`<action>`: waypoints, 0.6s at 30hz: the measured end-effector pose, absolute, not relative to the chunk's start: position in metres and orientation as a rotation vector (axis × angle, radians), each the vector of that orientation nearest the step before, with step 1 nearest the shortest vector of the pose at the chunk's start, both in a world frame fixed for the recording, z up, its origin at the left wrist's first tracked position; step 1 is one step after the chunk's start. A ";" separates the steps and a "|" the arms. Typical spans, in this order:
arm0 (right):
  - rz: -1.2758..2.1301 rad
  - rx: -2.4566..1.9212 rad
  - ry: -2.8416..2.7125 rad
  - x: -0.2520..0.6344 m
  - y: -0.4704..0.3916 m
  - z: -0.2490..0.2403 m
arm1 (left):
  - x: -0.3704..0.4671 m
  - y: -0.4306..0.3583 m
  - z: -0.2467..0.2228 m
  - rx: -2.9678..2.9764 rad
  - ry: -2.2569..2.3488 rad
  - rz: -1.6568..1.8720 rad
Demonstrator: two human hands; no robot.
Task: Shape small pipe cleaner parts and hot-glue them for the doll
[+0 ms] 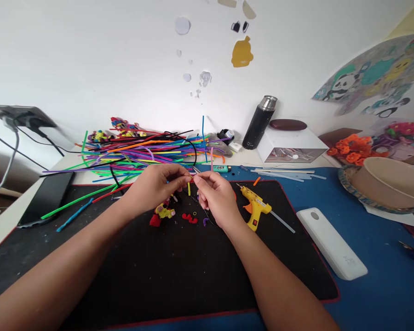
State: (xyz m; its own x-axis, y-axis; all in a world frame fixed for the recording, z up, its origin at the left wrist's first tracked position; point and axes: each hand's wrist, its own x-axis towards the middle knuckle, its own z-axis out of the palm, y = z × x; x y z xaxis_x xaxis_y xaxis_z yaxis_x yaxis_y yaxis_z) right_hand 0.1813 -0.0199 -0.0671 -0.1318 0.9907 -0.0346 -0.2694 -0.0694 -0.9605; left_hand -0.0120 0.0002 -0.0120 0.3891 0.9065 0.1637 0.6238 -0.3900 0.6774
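My left hand point(155, 186) and my right hand point(215, 195) meet above the back of the black mat, fingertips almost touching. Both are closed in a pinch on something small that I cannot make out. A short yellow piece point(189, 189) shows just below the left fingertips. Under the hands lies a small yellow and red fuzzy figure point(163, 211). Beside it are a wavy red piece point(189, 218), a little yellow ring point(194, 213) and a curved purple piece point(205, 222). To the right of my right hand rests a yellow glue gun point(257, 207) with a clear stick in it.
Many colourful pipe cleaners point(148, 151) are heaped along the wall. A black flask point(260, 122) stands by a white box point(290, 145). On the right are a white power bank point(331, 243) and a beige bowl point(396, 179). A dark tablet point(46, 197) lies left.
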 end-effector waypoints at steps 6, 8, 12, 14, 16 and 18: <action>1.420 -0.985 -1.135 0.182 -0.020 -0.068 | -0.009 -0.002 -0.011 2.115 1.330 0.700; 1.395 -0.993 -1.168 0.181 -0.020 -0.069 | -0.009 -0.002 -0.011 2.105 1.347 0.688; 1.365 -0.993 -1.206 0.181 -0.021 -0.068 | -0.011 -0.002 -0.012 2.110 1.344 0.677; 1.368 -0.989 -1.212 0.181 -0.021 -0.067 | -0.012 -0.002 -0.012 2.099 1.335 0.666; 1.372 -0.985 -1.216 0.181 -0.022 -0.065 | -0.012 -0.003 -0.010 2.083 1.329 0.653; 1.374 -0.983 -1.223 0.181 -0.022 -0.064 | -0.011 -0.003 -0.009 2.076 1.326 0.646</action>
State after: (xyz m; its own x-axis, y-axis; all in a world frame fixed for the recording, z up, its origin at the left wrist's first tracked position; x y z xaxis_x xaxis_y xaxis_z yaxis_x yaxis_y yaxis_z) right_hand 0.1813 -0.0222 -0.0642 -0.1610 0.9858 0.0470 -0.1611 0.0207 -0.9867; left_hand -0.0111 -0.0035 -0.0086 0.3865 0.9182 0.0862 0.6336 -0.3323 0.6987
